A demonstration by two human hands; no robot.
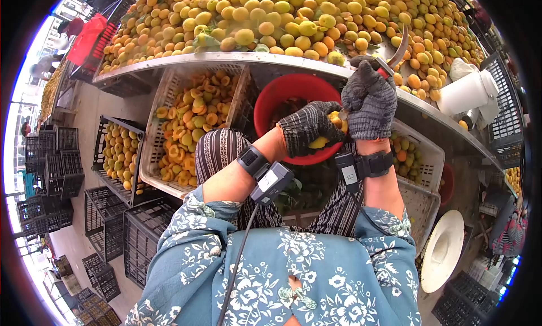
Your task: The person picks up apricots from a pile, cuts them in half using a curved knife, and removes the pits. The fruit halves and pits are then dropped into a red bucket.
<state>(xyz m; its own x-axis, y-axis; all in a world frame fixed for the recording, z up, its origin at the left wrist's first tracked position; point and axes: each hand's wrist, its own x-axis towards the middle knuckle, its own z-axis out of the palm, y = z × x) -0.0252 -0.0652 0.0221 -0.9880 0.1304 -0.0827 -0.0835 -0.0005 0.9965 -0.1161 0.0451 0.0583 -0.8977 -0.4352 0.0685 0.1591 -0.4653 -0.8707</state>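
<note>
Here the right hand (370, 100) grips a curved knife (400, 48), its blade nearly upright, tip upward; the left hand (307, 128) clasps a yellow fruit (319, 142).

The fruit (319, 142) in the left grip (307, 128) is mostly covered by gloved fingers; the handle of the knife (400, 48) is buried in the right grip (370, 100); both hide part of the red basin (282, 91). The fruit pile (271, 15) on the bench (226, 57) runs off the top edge; the people (84, 38) at upper left are too small and blurred to make out.
</note>
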